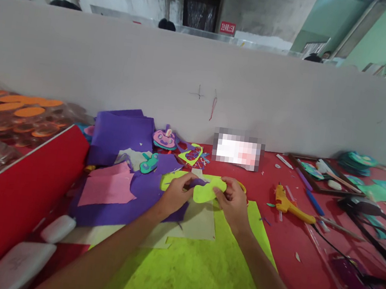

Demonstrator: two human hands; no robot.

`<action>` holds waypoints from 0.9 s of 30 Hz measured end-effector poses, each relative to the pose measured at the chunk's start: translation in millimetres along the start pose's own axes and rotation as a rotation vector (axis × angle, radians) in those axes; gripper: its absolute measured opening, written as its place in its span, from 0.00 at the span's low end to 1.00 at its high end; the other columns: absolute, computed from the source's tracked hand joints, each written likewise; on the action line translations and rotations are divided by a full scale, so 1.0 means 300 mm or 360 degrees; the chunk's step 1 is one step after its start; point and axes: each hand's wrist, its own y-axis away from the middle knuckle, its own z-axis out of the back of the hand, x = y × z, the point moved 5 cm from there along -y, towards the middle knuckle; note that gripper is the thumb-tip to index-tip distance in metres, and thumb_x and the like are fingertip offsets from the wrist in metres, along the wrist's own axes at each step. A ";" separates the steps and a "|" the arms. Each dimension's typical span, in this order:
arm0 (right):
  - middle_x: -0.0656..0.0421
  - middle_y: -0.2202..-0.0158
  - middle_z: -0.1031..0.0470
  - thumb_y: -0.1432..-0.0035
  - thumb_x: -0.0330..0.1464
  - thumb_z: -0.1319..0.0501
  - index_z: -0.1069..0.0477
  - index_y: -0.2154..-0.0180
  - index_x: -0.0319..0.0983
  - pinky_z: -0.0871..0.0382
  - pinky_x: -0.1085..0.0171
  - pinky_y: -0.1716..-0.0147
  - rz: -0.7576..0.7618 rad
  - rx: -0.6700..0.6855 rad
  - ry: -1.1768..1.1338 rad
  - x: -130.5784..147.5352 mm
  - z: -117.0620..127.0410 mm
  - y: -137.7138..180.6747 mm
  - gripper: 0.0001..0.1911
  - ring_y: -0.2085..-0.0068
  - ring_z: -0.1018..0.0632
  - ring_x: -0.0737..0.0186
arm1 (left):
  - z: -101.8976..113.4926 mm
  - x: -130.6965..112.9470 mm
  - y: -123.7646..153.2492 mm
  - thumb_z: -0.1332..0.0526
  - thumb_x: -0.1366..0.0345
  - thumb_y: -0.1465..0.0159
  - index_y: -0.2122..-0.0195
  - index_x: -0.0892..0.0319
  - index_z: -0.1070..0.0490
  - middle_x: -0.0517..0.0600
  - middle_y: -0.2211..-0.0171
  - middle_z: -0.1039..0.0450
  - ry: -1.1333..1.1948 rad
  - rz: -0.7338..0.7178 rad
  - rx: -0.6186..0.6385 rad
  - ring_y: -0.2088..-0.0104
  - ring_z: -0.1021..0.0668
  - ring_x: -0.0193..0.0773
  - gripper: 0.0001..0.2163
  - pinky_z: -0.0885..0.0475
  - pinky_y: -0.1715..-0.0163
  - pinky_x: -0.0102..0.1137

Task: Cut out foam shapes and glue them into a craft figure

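Observation:
A yellow-green cut-out (205, 192) with rounded lobes, thin like foam sheet or felt, is pinched at its right side by my right hand (235, 201). Closed at the left edge of that shape, my left hand (177, 193) pinches a small purple piece (199, 182); its far end is hidden behind the yellow-green shape. Below both hands lie a pale paper sheet (200, 220) and a large yellow-green sheet (191, 275). Purple sheets (99, 217) and a pink sheet (106, 188) spread out to the left, with a teal butterfly-like cut-out (149, 163) behind them.
A yellow hot glue gun (291, 206) lies on the red table (266, 181) at right, near a blue pen (315, 203) and a brown tray (325, 186). Jars with orange lids (30, 111) stand behind a red panel (33, 181) at left. A white partition (135, 71) rises behind.

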 end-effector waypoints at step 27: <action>0.68 0.85 0.33 0.41 0.43 0.37 0.34 0.60 0.41 0.44 0.68 0.84 -0.0183 -0.0153 0.0020 -0.025 0.023 -0.012 0.14 0.84 0.33 0.66 | 0.055 0.032 -0.019 0.31 0.57 0.40 0.61 0.59 0.24 0.53 0.56 0.21 0.0465 0.0045 -0.0194 0.55 0.21 0.40 0.12 0.28 0.56 0.31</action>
